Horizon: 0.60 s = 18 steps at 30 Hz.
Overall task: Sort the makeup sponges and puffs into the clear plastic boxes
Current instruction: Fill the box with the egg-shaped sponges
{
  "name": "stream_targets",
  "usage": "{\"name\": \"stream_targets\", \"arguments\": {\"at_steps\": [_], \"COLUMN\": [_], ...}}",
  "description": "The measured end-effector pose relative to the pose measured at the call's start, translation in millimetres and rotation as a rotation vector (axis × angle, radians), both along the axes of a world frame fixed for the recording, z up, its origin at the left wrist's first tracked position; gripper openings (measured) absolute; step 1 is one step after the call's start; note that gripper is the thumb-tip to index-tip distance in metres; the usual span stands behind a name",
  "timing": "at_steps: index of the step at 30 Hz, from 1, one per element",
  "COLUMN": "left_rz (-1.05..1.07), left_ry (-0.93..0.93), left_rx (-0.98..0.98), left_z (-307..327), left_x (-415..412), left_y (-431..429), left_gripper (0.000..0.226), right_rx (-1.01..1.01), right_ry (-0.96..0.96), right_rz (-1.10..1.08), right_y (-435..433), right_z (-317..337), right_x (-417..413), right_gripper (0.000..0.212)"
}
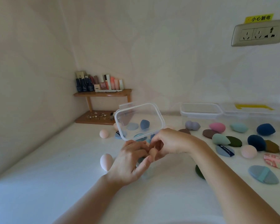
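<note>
1. At far left I see a wooden corner shelf [102, 94] with cosmetic bottles on top, against the wall.
2. A pale pink egg-shaped sponge [106, 161] lies on the white worktop [55, 167], just left of the left hand.
3. The left hand [129, 160] is under the box, and its grip is curled round the lower part.
4. The clear rectangular plastic box [152, 105] is lifted off the worktop and tilted, with its opening towards me. A dark blue teardrop sponge [144, 124] and paler blue pieces lie inside.
5. The right hand [170, 143] sits at the box's near rim with its fingers bent. I cannot tell whether its grip is pinching the rim or something small.
6. A dark green flat puff [199, 172] lies beside the right forearm.
7. An empty clear plastic box [200, 113] stands at the back right.
8. Loose pieces are scattered in front of it, among them a pink egg sponge [217, 127], a navy teardrop sponge [265, 129] and a grey-blue leaf-shaped puff [263, 174].
</note>
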<state>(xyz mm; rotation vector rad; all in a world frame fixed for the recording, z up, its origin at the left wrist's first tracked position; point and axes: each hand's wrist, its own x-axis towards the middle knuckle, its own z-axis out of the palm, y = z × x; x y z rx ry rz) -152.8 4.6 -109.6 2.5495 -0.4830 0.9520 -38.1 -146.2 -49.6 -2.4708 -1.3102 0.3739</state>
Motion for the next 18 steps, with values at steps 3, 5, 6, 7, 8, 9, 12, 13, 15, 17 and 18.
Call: {"name": "stream_targets", "arguments": {"at_steps": [3,5,6,7,8,9,12,13,15,17,18], "left_rz": [0.012,0.029,0.035,0.037,0.037,0.035,0.021,0.011,-0.022,-0.026,0.009], "left_ry": [0.021,0.042,0.049,0.05,0.049,0.045,0.035,0.029,0.037,0.067,0.054], "left_rx": [-0.006,-0.014,-0.016,-0.019,-0.023,-0.028,-0.029,-0.024,-0.053,-0.189,-0.267], "left_z": [1,0,-1,-1,-1,-1,2,2,1,5,8], "left_x": [-1,-2,-3,-3,-4,-4,-4,-4,-5,-7,-9], "left_y": [-1,-1,0,0,0,-1,-1,-2,0,5,11], "left_gripper": [0.049,0.047,0.046,0.044,0.043,0.041,0.038,0.038,0.04,0.046,0.048], "right_rx": [0.016,0.022,0.039,0.069,0.1,0.116,0.003,-0.034,-0.047,-0.009,0.009], "right_ry": [0.018,0.034,0.036,0.037,0.038,0.039,0.013,0.014,0.033,0.077,0.099], "right_rz": [-0.031,-0.037,-0.043,-0.054,-0.074,-0.094,-0.08,-0.072,-0.068,-0.075,-0.077], "right_y": [4,5,5,6,6,6,6,6,5,4,3], "right_z": [-7,-9,-10,-11,-11,-11,-7,-5,-2,-1,-1], "right_x": [1,0,-1,0,0,0,0,-1,-2,-2,-2], "right_gripper": [0.009,0.011,0.011,0.011,0.014,0.015,0.01,0.012,0.015,0.018,0.017]}}
